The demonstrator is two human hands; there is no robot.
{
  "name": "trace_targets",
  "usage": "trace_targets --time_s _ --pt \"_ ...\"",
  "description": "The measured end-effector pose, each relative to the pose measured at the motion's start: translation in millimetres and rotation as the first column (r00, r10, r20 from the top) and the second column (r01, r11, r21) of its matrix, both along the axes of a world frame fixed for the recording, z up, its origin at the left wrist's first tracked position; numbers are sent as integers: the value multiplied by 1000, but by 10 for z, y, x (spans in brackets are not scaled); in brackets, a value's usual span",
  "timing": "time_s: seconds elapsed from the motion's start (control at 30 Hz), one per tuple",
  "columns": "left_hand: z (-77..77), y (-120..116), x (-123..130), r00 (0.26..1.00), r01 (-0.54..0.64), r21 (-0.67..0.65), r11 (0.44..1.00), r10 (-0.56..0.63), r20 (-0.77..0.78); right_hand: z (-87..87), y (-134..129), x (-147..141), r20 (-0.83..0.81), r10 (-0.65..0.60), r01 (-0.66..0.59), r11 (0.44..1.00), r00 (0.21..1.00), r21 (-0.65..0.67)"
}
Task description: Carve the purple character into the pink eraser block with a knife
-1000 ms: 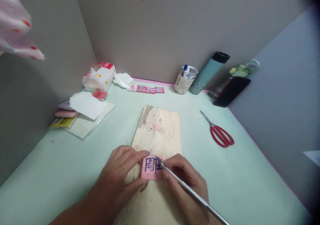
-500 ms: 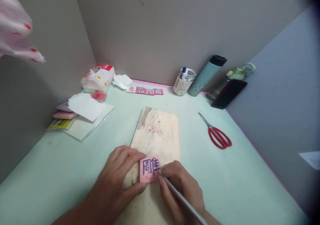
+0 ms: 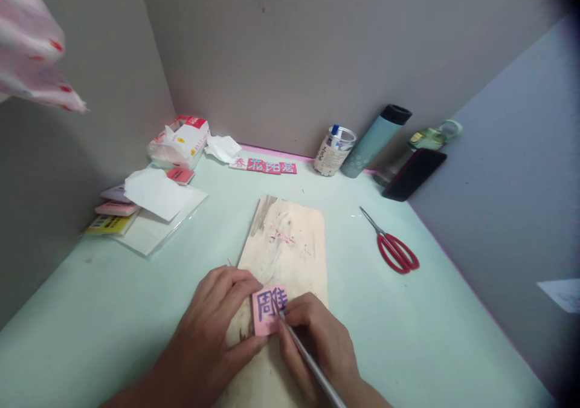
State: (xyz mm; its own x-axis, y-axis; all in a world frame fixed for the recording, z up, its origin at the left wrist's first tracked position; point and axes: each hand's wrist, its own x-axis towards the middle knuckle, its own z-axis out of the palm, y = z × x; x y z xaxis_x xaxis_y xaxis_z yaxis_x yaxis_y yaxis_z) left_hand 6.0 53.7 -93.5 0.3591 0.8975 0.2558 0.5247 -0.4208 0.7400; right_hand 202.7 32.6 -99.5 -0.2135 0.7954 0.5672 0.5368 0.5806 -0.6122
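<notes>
A pink square rubber stamp block (image 3: 266,327), marked with a purple written character, lies on the near half of a wooden board (image 3: 303,263). My left hand (image 3: 212,317) grips its left side, fingertips at the upper corner and thumb along the lower edge. In my right hand (image 3: 319,335) is a slim silver pen-shaped carving knife (image 3: 310,362), pinched near its front end. Its tip meets the block around the middle of the character; the fingers partly cover the block's right edge. Thin pink shavings (image 3: 281,237) rest farther up the board.
Red-handled scissors (image 3: 396,252) lie right of the board. Along the back stand a tin of pens (image 3: 334,154), a teal bottle (image 3: 376,142) and a phone (image 3: 414,175). Several carved pink blocks (image 3: 272,166) form a row. Tissues (image 3: 181,145) and stacked packets (image 3: 115,208) sit left.
The knife tip has shifted left, from the character's right side toward its middle, and my right hand moved with it. The block has tilted slightly counterclockwise under my left hand.
</notes>
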Motion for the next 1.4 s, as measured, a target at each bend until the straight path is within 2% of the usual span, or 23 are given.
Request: trace_targets --time_s 0.27,0.57,0.9,1.4 --pt "-8 1 -4 1000 -9 32 999 9 -10 -66 26 -18 26 -12 12 1000 1000 9" --pt "2 1 -11 1000 -6 34 999 7 -19 -13 36 -12 97 35 -37 999 995 17" --pt "-24 -1 -16 1000 20 49 999 -19 -17 72 36 -3 56 100 -95 992 993 -84" --pt "-24 13 14 1000 16 84 996 -15 -6 75 32 4 42 132 -127 987 990 -100"
